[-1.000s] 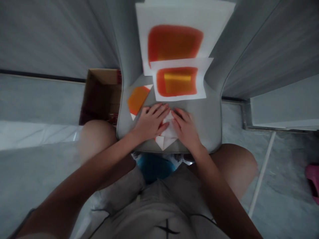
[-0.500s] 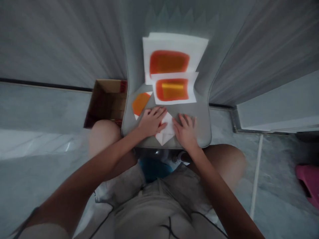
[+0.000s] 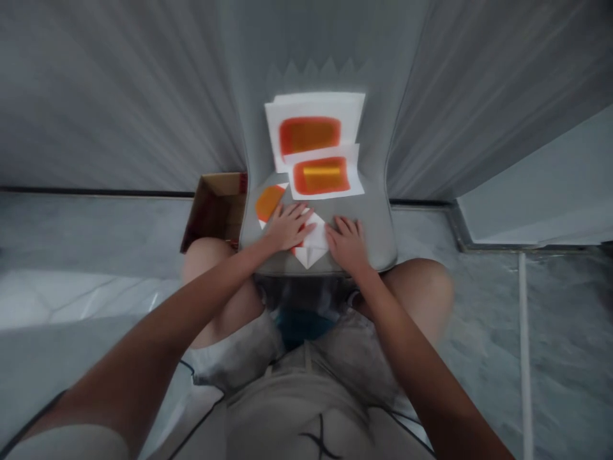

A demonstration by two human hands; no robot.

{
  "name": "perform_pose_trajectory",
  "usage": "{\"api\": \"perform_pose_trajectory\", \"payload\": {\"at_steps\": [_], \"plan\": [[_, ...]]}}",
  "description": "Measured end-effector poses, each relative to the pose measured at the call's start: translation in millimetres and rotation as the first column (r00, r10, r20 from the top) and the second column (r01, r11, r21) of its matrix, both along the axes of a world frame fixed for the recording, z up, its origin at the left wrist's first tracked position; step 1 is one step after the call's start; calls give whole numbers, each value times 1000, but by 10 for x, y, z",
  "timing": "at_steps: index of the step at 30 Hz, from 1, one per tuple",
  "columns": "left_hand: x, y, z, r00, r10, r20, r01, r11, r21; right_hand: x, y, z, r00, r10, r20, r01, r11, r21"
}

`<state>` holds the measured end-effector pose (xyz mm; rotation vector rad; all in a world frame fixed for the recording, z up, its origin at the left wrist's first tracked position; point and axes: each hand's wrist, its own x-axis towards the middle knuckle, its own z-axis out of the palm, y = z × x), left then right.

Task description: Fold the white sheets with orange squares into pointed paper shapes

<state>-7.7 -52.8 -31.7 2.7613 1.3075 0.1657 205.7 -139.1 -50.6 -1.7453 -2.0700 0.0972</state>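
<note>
A folded piece of white paper (image 3: 316,235) with some orange-red on it lies on the grey chair seat (image 3: 378,246), one pointed corner toward me. My left hand (image 3: 287,228) rests flat over its left side, fingers spread, hiding part of it. At its right edge, my right hand (image 3: 347,243) lies palm down with the fingers apart, fingertips touching the paper or just beside it. Beyond my left hand is another folded paper (image 3: 269,203), orange with white corners. Printed white sheets (image 3: 352,118) lean against the chair back, and a smaller folded sheet (image 3: 354,172) with an orange-red print stands before them.
To the left of the chair an open cardboard box (image 3: 211,207) stands on the tiled floor (image 3: 96,243). Grey curtain-like panels (image 3: 143,96) flank the chair. My knees are at both sides of the seat, and something blue (image 3: 304,327) shows below it.
My view has shifted, so the chair and papers sit slightly differently in the picture. Both hands stay spread at the folded paper. A pink object at the right has left the view.
</note>
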Motion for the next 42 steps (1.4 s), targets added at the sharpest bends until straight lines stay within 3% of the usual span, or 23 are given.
{"api": "perform_pose_trajectory", "payload": {"at_steps": [6,11,15,19,23,27,31,35,42], "plan": [[44,-24,12,1000,31,4,-31,999,9,-24,-8,50,1000,3,27,-2,1000,-25],[60,-28,32,997,76,11,-75,993,-86,-49,-22,139,998,-4,70,8,999,-54],[-18,71,64,962,173,212,-124,967,-224,-31,57,297,999,-37,36,40,994,-101],[-130,92,118,859,317,403,-285,948,-139,-11,331,443,990,-53,-132,28,983,-183],[-137,-17,182,829,482,283,-442,876,-194,-58,727,472,956,-22,-294,-70,952,-299],[-41,-94,248,835,535,126,-506,838,-206,-130,986,452,962,-67,-264,-59,894,-444],[33,-113,293,833,548,76,-526,827,-202,-172,1011,447,962,-130,-242,-6,871,-491],[59,-93,329,824,565,50,-541,809,-230,-217,981,463,967,-112,-229,-16,868,-496],[55,14,386,815,577,45,-524,768,-367,-203,999,505,943,-110,-313,-78,842,-533]]}}
